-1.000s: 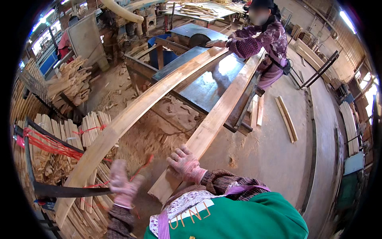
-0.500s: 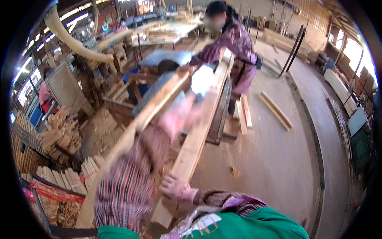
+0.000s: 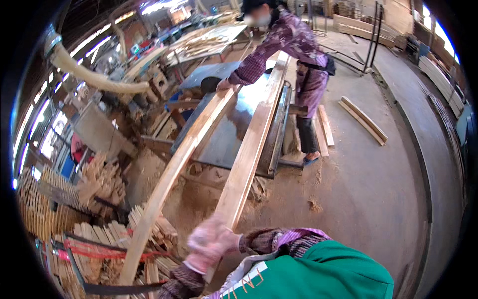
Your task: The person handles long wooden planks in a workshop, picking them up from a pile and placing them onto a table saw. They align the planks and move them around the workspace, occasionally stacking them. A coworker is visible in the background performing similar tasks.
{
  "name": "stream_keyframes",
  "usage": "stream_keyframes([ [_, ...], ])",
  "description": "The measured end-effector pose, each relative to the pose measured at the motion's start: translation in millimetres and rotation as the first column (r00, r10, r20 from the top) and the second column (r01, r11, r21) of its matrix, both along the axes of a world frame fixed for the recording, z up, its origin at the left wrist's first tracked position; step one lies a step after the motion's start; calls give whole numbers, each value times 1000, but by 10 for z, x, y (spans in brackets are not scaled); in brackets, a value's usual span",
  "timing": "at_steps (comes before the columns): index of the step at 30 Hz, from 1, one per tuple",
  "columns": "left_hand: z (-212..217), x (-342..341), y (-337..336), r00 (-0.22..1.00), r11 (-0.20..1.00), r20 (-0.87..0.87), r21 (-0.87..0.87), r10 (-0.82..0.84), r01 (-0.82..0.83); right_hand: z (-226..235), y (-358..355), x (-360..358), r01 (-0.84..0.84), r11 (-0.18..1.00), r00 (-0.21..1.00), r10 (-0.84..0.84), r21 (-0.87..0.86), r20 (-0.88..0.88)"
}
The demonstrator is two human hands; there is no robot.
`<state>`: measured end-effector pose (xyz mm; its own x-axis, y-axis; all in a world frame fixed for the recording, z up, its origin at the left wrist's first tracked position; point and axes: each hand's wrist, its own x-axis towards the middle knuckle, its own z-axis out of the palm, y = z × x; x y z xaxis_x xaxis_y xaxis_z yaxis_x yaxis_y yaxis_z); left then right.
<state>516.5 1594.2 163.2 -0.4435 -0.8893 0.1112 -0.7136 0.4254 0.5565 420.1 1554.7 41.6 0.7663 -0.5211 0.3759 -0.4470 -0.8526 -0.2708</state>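
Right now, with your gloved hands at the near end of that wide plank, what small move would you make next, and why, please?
Probably draw the wide plank a little further toward me: both hands meet at its near end, while its far end lies on the saw table beside the co-worker.

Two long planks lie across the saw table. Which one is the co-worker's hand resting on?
The thinner, curved plank on the left; the co-worker's hand rests on its far end. The wider straight plank lies to its right.

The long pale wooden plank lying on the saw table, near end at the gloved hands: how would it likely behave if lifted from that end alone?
The long pale wooden plank looks thick and straight, so probably stiff rather than floppy. Its length suggests it is heavy and awkward from one end; the far end would likely drag on the grey metal saw table. Flat-sided, it should not roll.
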Motion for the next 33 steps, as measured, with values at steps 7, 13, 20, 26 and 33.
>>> stream_keyframes([
  [7, -208, 1802, 468, 788, 830, 262, -131, 556, -542, -162, -75, 200, 33, 988, 999, -29, -148, 30],
  [13, -353, 2935, 70, 531, 656, 504, -98, 681, -748, -118, -117, 282, 40, 984, 998, -49, -172, -49],
  [20, -419, 4263, -885, 540, 670, 610, 21, 580, -742, 93, -54, 346, 56, 989, 995, -44, -137, 85],
  [26, -1056, 5284, -1412, 805, 700, 472, 434, 360, -567, 188, 21, 523, 209, 973, 972, -196, 102, -126],
  [33, -1283, 5312, -1196, 831, 701, 347, 449, 435, -554, 136, 30, 558, 229, 972, 967, -223, -42, 123],
])
